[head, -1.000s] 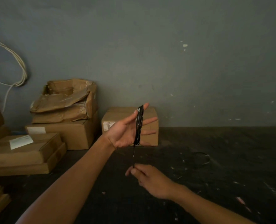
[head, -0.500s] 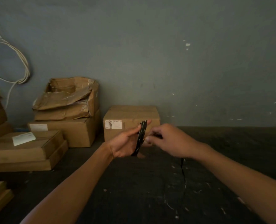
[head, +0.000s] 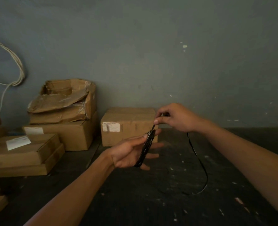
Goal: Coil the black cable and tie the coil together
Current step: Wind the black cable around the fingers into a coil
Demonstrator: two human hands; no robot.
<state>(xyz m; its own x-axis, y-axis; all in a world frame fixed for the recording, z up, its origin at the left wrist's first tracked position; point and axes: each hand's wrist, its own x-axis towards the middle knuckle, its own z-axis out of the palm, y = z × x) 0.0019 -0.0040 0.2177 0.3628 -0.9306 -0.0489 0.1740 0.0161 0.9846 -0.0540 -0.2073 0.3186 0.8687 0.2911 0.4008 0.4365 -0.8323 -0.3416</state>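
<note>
Two bare arms reach in from the near edge over a dark floor [head: 151, 201] with pale specks on it. A loose piece of the black cable [head: 198, 160] hangs down from the right hand, bends in a loop near the floor on the right, and fades into the dark.

A bit farther in, the left hand [head: 130, 154] is held palm up, and its fingers [head: 153, 156] are spread out. The wound part of the cable, the coil [head: 145, 150], goes around this hand, and the thumb presses on it near the top.

Just beyond and to the right, the right hand [head: 175, 118] is higher. Its thumb and finger pinch the cable just above the coil, and a short tight bit runs down to the coil.

Farther back, a closed brown box [head: 127, 126] with a white label sits by the wall [head: 151, 54]. To the left is a pile of boxes [head: 53, 128], with a torn, crushed one on top. Flat boxes with a white paper lie at the left edge. On the far left, a white cord [head: 16, 67] hangs in loops on the grey wall.
</note>
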